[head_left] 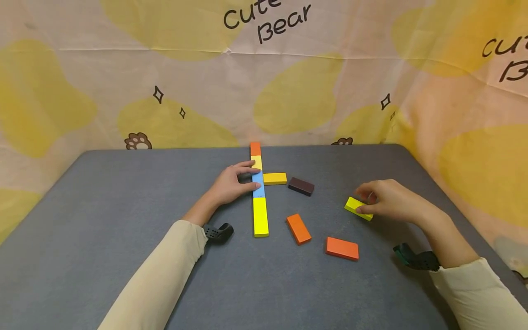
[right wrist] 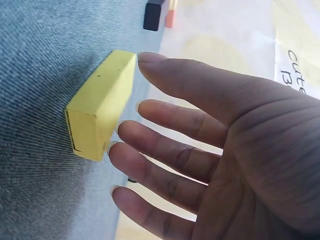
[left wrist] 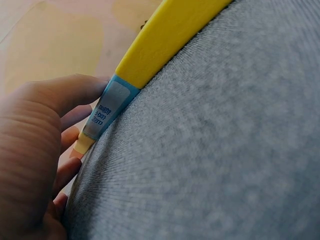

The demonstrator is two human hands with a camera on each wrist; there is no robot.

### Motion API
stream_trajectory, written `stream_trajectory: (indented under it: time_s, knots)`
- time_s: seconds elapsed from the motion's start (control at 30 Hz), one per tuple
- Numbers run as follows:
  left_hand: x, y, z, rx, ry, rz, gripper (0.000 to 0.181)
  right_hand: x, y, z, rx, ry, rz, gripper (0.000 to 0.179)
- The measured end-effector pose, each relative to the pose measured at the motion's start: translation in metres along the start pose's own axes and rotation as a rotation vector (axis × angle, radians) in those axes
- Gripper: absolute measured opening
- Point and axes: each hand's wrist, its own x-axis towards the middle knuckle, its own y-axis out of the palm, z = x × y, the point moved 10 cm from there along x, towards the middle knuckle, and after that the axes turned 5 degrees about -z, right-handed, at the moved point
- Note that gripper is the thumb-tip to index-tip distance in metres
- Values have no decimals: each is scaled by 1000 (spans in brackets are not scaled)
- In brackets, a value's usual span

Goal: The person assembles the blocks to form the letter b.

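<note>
Head view: right grip (head_left: 384, 200) at a loose yellow block (head_left: 353, 203), left grip (head_left: 231, 184) on the row of blocks (head_left: 258, 192)

The loose yellow block lies toward the counter's (head_left: 115, 206) right edge, slanted to it. The right grip is parted around it; in the right wrist view the thumb tip is by one end and the fingers are loosely bent and spread. No firm hold shows, and I cannot tell whether every fingertip near it touches. A sound pick-up would pinch the long sides near the middle, thumb opposite two fingers, so the block comes up level without swivelling.

The left grip lies relaxed, thumb and fingertips resting at the blue block (head_left: 257, 178) and the pale yellow block (head_left: 258, 164), with nothing clasped. Light pressure should do: a sideways push could break the straight run between the orange end block (head_left: 255, 148) by the counter's far edge and the bright yellow block (head_left: 261, 216) nearest the front edge.

A yellow side block (head_left: 275, 178) juts from the row toward the right edge, with a dark block (head_left: 301, 186) just beyond it, apart. Any carry leftward is best made above both, not dragged through them.
</note>
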Motion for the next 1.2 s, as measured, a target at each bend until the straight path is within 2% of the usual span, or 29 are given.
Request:
stream_trajectory:
  time_s: [0.23, 0.7, 1.2]
  knots:
    - [1, 1, 1, 1, -7, -5, 49, 2, 8, 1, 13, -1, 10, 34]
    - [-1, 0, 0, -9, 3, -5, 50, 8, 14, 11, -13, -30, -30, 25]
    - [0, 0, 1, -5, -7, 1, 50, 22, 22, 27, 9, -38, -47, 25]
